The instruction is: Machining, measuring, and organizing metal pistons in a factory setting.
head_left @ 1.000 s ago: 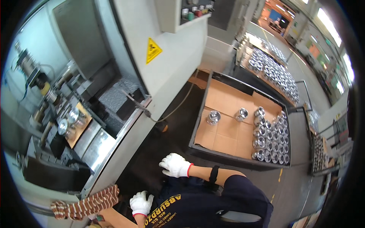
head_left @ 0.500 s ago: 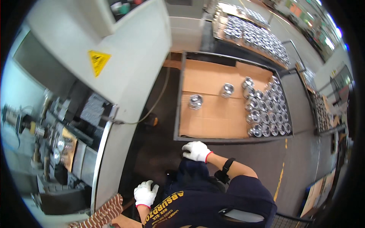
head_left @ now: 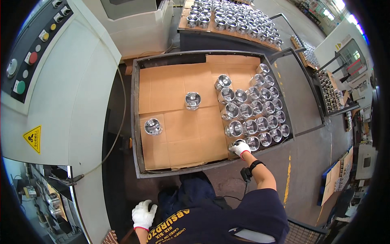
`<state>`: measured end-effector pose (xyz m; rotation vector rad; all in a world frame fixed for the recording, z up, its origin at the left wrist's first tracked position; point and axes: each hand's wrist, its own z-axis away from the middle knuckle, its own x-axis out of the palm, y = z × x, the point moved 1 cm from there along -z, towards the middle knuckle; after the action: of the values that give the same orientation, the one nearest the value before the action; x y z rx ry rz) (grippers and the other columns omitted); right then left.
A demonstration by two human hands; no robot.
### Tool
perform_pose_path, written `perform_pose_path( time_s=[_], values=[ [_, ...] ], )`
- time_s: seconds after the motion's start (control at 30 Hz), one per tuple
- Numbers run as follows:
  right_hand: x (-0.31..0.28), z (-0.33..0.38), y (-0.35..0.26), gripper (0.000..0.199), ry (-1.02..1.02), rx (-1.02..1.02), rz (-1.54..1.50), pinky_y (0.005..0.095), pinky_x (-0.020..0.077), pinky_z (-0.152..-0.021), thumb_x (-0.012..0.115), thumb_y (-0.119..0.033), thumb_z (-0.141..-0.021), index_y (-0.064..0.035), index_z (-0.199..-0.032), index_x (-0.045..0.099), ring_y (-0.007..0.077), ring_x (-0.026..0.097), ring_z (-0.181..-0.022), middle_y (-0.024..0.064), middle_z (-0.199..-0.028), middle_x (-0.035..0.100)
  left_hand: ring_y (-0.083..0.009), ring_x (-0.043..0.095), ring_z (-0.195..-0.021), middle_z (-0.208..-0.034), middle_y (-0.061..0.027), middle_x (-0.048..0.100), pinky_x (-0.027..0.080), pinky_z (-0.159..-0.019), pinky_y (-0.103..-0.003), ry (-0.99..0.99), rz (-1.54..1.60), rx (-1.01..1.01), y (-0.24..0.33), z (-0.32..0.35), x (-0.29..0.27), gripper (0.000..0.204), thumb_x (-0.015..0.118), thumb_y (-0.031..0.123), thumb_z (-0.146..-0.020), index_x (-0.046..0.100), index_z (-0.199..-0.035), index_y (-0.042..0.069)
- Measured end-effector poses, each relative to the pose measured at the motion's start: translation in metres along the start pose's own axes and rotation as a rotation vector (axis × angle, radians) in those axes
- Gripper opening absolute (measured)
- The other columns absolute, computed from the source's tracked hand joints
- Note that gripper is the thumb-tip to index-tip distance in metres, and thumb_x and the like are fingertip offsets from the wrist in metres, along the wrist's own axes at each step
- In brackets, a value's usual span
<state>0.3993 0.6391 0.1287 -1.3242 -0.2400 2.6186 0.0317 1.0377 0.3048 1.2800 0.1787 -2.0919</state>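
Note:
In a white glove with a red cuff, my right hand (head_left: 243,149) has its fingers closed over a shiny metal piston (head_left: 232,145) at the near end of the leftmost row, covering much of it. More pistons (head_left: 245,110) stand in rows on the right half of the cardboard-lined cart (head_left: 183,152). Two stand apart from the rows: one piston (head_left: 192,100) in the middle and another piston (head_left: 153,126) toward the left. My gloved left hand (head_left: 144,214) hangs low beside my body, thumb and fingers apart, holding nothing.
On the left stands a grey machine (head_left: 91,134) with a button panel (head_left: 34,53) and a hose (head_left: 120,105). Behind the cart, another cart (head_left: 227,40) carries many pistons. A metal rail frame (head_left: 310,87) rises at the right, near a rack of parts (head_left: 328,91).
My right hand has moved from in front of the cart onto a piston at its near right. My view has shifted toward the cart. The left hand stays low.

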Motion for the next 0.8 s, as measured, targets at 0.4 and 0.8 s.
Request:
perform_pose_path(
  time_s=[0.4, 0.8],
  values=[
    [0.018, 0.028, -0.014, 0.044, 0.089, -0.200, -0.179, 0.0435, 0.0478, -0.088, 0.071, -0.036, -0.076, -0.0032, -0.104, 0.066, 0.0388, 0.063, -0.100, 0.0222, -0.103, 0.066, -0.0295, 0.065, -0.094, -0.100, -0.0096, 0.070, 0.047, -0.084, -0.044, -0.041, -0.094, 0.010, 0.029, -0.005, -0.001, 0.037, 0.065, 0.043, -0.083, 0.070, -0.105, 0.013],
    [0.031, -0.017, -0.083, 0.032, 0.281, -0.489, 0.099, 0.0483, 0.0517, -0.072, 0.073, -0.028, -0.075, -0.0123, -0.102, 0.064, 0.0379, 0.066, -0.082, 0.0152, -0.089, 0.069, -0.0301, 0.064, -0.099, -0.103, -0.0116, 0.069, 0.047, -0.086, -0.043, -0.047, -0.001, -0.048, 0.053, -0.008, -0.008, 0.041, 0.062, 0.046, -0.084, 0.069, -0.109, 0.013]
  ],
)
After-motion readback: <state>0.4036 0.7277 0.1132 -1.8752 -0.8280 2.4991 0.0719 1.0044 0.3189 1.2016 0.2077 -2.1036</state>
